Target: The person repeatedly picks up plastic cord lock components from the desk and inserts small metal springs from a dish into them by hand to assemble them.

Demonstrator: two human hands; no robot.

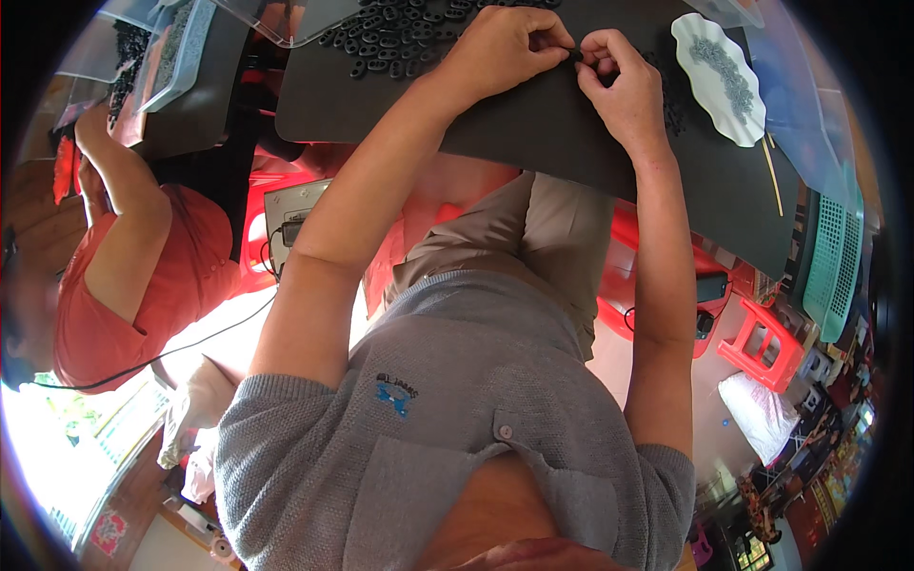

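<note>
The left hand (505,52) is sitting at about 12 o'clock, thumb and index finger pinching a tiny black piece (575,56) that's showing up right between the two hands, roughly 1 o'clock. The right hand (624,90) is hanging out at 1 o'clock too, fingers curling in with the tips right by that piece, but honestly I'm not able to tell if they're actually gripping it. Fingers are kinda covering the thing, so its shape is staying hidden. Around 12 o'clock, next to the left hand, a whole bunch of black two-holed ovals (386,43) is lying spread over the dark tabletop (533,124). More small dark bits (673,114) are peeking out beside the right wrist. A white wavy-edged dish (745,133) is sitting at 2 o'clock, carrying little grey bits (722,78), with a thin wooden stick (773,176) lying near it. A teal basket (826,276) is standing at 3 o'clock. Over at 9 o'clock, someone in a red shirt (176,266) is showing up beside another table.
</note>
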